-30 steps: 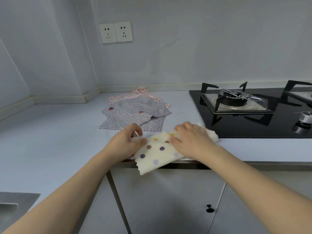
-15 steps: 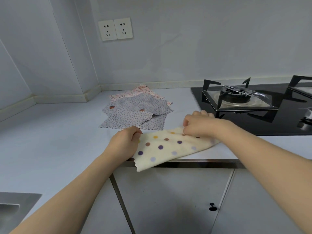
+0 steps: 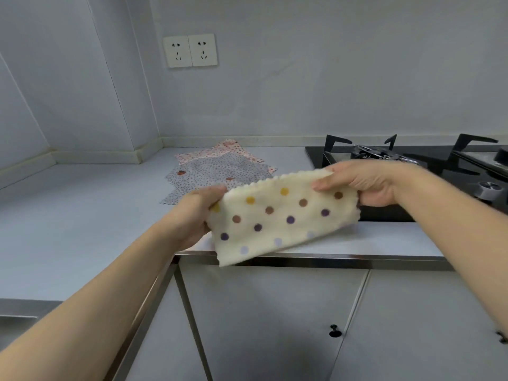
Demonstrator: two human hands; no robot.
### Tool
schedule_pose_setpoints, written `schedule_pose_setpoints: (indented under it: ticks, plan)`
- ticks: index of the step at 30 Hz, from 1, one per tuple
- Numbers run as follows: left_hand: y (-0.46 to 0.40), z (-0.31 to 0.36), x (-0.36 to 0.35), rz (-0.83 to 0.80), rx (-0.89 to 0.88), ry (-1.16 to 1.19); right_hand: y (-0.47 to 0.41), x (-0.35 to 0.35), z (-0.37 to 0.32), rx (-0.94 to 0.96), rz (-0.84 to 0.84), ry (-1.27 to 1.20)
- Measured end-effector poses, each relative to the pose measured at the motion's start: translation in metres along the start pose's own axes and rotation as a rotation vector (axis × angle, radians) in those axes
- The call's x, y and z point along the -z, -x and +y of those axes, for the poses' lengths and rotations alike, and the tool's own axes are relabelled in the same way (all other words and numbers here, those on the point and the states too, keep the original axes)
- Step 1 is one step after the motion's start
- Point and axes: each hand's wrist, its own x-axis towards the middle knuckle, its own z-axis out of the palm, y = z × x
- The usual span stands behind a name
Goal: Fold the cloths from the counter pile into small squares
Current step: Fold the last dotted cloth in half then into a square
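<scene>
Nearest the camera, two bare forearms reach out over grey cupboard doors toward the steel-edged front of the bench (image 3: 82, 229). Between them hangs a cream dotted cloth (image 3: 283, 218), lifted clear of the bench top and stretched in the air, its lower corner drooping past the front edge. The left hand (image 3: 196, 215) pinches the cloth's left edge with curled fingers; the right hand (image 3: 365, 182) grips the upper right corner, thumb on the near face and fingers behind. The cloth looks already doubled over once, though the layers cannot be told apart for certain. The risk from here, as I judge it, lies in the soft, limp fabric — if either pinch holds only one layer, the other would sag away and the edges would end up misaligned, giving a lopsided square. Laid too close to the front edge, the cloth could also slide off toward the floor. Just beyond the hands lies the pile of cloths (image 3: 217, 171), grey floral pieces over a pink one, spread flat and not yet folded. To the right sits a black gas hob (image 3: 384, 158) — a cloth set down carelessly could end up on it. Farthest back, a double wall socket (image 3: 189, 50).
</scene>
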Motion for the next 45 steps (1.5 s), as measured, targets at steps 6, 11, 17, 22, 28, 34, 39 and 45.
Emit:
schedule_pose_setpoints:
  ticks: [6, 11, 17, 22, 28, 34, 39, 45]
  plan:
    - [0.004, 0.016, -0.005, -0.183, 0.015, 0.182, 0.013, 0.015, -0.009, 0.046, -0.054, -0.140]
    - [-0.015, -0.007, -0.001, 0.198, -0.165, -0.539, -0.037, -0.004, 0.004, 0.036, 0.416, 0.516]
    - [-0.020, -0.033, 0.015, 0.112, -0.163, -0.863, -0.066, -0.094, 0.043, 0.166, 0.448, 1.043]
    - [-0.023, -0.040, 0.021, 0.213, -0.227, -1.024, -0.073, -0.101, 0.060, 0.073, 0.354, 1.026]
    - [-0.027, -0.041, 0.026, 0.167, -0.206, -0.889, -0.074, -0.099, 0.060, 0.047, 0.276, 1.050]
    - [-0.027, -0.042, 0.028, 0.144, -0.193, -0.803, -0.064, -0.108, 0.061, 0.466, 0.688, 1.038]
    - [-0.024, -0.037, 0.029, 0.090, -0.189, -0.640, -0.033, -0.156, 0.072, 0.748, 0.561, 0.961]
    - [-0.013, -0.028, 0.042, -0.104, -0.032, -0.292, -0.032, -0.171, 0.080, 0.801, 0.700, 0.937]
